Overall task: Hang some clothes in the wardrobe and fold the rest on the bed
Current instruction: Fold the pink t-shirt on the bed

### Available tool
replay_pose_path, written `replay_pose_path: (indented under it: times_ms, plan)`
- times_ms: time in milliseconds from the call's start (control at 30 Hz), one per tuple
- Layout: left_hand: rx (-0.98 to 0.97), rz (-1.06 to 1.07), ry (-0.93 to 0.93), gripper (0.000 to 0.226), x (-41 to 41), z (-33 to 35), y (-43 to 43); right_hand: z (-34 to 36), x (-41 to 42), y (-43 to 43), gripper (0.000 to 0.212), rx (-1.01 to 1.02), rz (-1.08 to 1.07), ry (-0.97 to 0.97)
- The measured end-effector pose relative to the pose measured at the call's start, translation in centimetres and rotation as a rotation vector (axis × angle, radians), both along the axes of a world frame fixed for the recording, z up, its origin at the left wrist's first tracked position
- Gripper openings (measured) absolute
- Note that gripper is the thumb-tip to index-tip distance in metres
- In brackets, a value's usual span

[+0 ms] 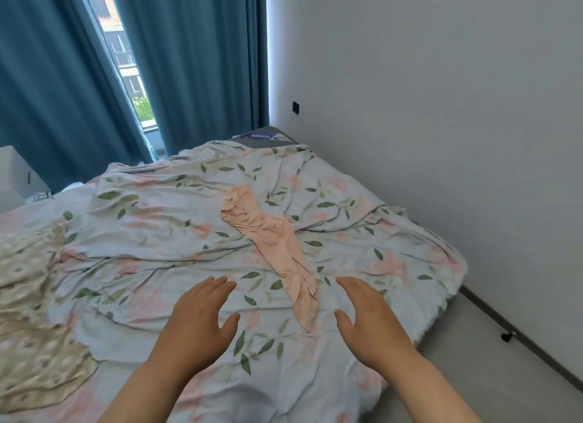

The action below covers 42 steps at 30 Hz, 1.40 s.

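Lying between both hands: peach garment (273, 249)

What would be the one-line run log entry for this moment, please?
left hand: open, holds nothing | right hand: open, holds nothing | pink garment: unfolded, between hands | floral sheet: wrinkled

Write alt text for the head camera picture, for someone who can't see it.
Two bare hands, left hand and right hand, reach open over a bed, on either side of a crumpled peach garment lying on a floral sheet. A beige patterned cloth lies at the left; blue curtains hang behind.
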<state>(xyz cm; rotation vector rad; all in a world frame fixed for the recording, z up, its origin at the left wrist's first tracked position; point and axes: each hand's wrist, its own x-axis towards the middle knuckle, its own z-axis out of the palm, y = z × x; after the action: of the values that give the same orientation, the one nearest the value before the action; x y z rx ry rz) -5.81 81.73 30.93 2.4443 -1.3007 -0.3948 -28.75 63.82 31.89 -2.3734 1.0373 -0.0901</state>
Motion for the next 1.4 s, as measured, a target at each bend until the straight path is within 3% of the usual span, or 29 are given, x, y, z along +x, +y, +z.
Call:
replay_pose_path:
  times_ms: [267,400,533,733,867,1033,1400]
  plan:
    - [0.084,-0.129,0.093,0.059,1.8,-12.8,-8.7,-12.1,3.2,-4.4,0.055,0.179,-0.120,-0.005]
    - [0.034,-0.128,0.196,0.062,2.5,-22.7,-13.6,-23.9,4.8,-6.7,0.055,0.301,-0.205,-0.008]
    - [0.109,-0.175,0.264,0.069,3.3,-33.5,-18.0,-36.1,6.7,-8.6,0.052,0.402,-0.317,-0.016]
    - [0.103,-0.261,0.133,0.085,7.6,-45.8,-27.2,-48.2,11.1,-14.2,0.062,0.253,-0.410,-0.155]
    - [0.047,-0.259,-0.109,0.078,8.9,-51.7,-28.7,-54.5,12.4,-15.5,0.036,-0.180,-0.363,-0.182]
    - [-0.023,-0.230,-0.188,0.061,8.8,-53.6,-28.6,-56.4,12.5,-15.2,0.027,-0.380,-0.350,-0.173]
    - [-0.075,-0.280,-0.274,0.043,9.5,-54.7,-28.6,-56.2,12.4,-15.4,0.024,-0.327,-0.366,-0.314]
